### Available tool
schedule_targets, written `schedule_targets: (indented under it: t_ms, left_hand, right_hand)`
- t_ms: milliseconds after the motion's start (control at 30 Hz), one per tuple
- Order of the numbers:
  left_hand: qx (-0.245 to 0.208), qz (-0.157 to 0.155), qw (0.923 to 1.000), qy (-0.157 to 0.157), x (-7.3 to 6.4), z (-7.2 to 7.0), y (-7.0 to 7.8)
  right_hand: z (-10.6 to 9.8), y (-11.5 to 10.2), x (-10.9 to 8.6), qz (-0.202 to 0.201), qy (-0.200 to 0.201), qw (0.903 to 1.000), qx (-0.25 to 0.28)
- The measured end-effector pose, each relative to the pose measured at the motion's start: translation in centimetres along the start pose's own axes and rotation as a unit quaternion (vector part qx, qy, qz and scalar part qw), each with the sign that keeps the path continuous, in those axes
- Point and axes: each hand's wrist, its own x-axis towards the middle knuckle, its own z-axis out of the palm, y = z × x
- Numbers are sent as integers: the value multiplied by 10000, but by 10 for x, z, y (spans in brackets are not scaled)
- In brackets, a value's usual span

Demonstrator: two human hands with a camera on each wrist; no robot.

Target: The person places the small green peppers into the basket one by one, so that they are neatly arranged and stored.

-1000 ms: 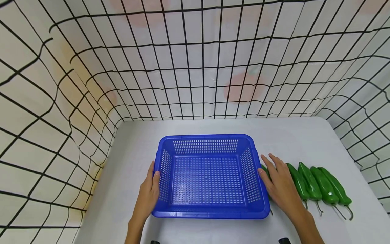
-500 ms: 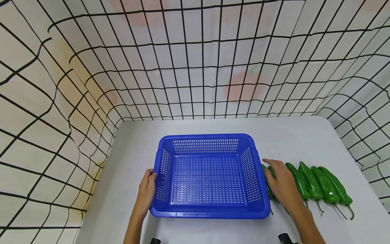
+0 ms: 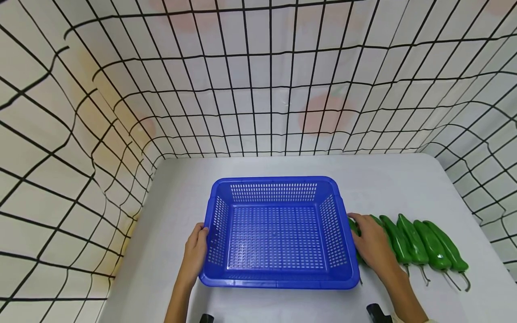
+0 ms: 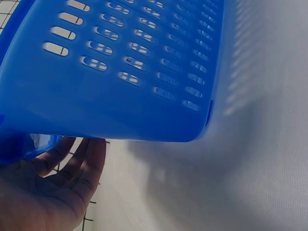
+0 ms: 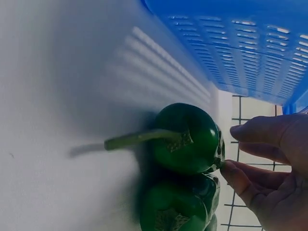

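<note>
A blue plastic basket (image 3: 278, 284) with slotted walls stands on the white surface in the head view, with nothing in it. My left hand (image 3: 195, 251) grips its left rim, fingers under the lip in the left wrist view. Right of the basket, my right hand (image 3: 375, 249) hovers over the nearest green pepper (image 3: 353, 226), partly hiding it. The right wrist view has that pepper (image 5: 185, 139) lying stem toward the camera, with a second pepper (image 5: 168, 204) against it. There the thumb is apart from the pepper, while a fingertip (image 5: 228, 168) is at its edge.
Several more green peppers (image 3: 414, 242) lie side by side to the right, stems toward me. Black wire grid (image 3: 270, 87) with white sheeting behind it rises at the back and both sides. A small black object (image 3: 377, 312) shows beside the right forearm.
My left fingers have closed round the basket's rim. The right hand has drawn its spread fingers in and lowered them toward the nearest pepper. Basket and peppers keep their places.
</note>
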Motion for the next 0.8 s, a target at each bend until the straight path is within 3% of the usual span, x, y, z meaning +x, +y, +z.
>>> schedule_targets:
  t_ms: [500,800]
  left_hand:
    - [2,13,10000,14,0,1,-2]
    - [10,63,10000,20,0,0,-2]
  right_hand:
    - [1,0,5,524,-662,9963,-140]
    - [6,-2,6,511,-816,9952,-193]
